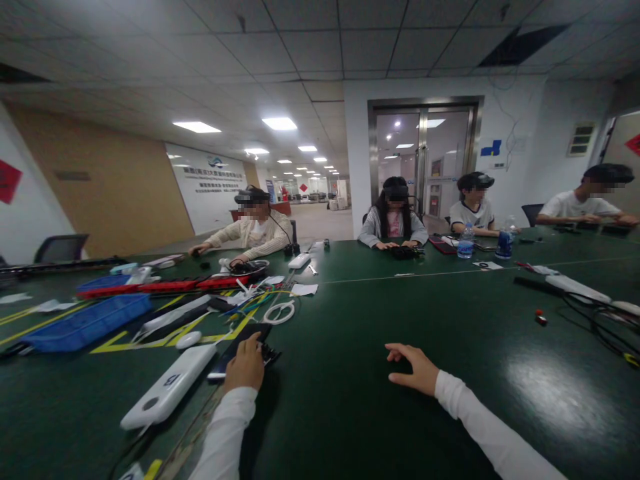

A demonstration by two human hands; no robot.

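Observation:
My left hand (pixel 245 363) is over the left part of the table, its fingers bent down and closed around a small black jagged object (pixel 271 355), whose kind I cannot make out. Under and beside that hand lies a dark flat item with a pale edge (pixel 219 375), partly covered by it. A white power bank (pixel 170 387) with a cable rests just left of my left wrist. My right hand (pixel 413 368) hovers above the green tabletop (pixel 350 400), thumb and fingers apart, with nothing in it.
A blue tray (pixel 90 323), a coiled white cable (pixel 279 312) and loose wires are at the left. Two bottles (pixel 465 241) stand far right; black cables (pixel 595 327) and a small red-and-black item (pixel 541 317) lie nearer. Several people in headsets sit across the table.

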